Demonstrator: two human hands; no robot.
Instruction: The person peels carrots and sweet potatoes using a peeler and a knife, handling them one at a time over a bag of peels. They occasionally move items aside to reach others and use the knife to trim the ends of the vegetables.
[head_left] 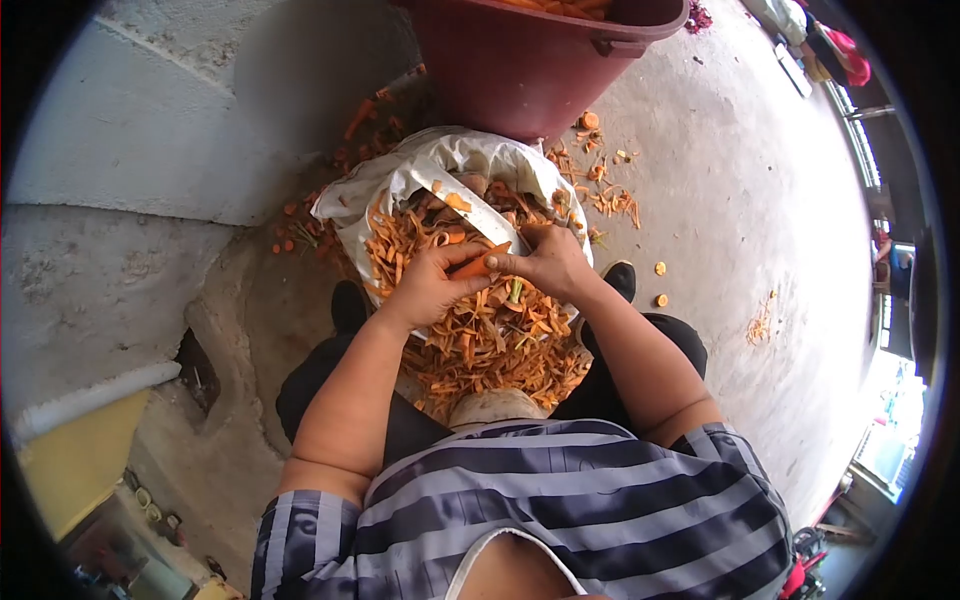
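Note:
My left hand (434, 284) is closed around a peeled-looking orange carrot (478, 264), held low over the sack. In my right hand (552, 262) is a large knife, its handle hidden by the fingers. The wide pale blade (468, 208) points up and to the left, with a bit of orange carrot stuck on it. My right thumb touches the carrot's end. Below both hands, a white sack (350, 205) lies open, filled with carrot peelings (490, 335) that also heap toward my lap.
A dark red tub (520, 75) with carrots inside stands just beyond the sack. Carrot scraps (605, 185) litter the concrete floor (720, 230) on the right. A rough grey wall (120, 130) rises on the left. My shoes flank the sack.

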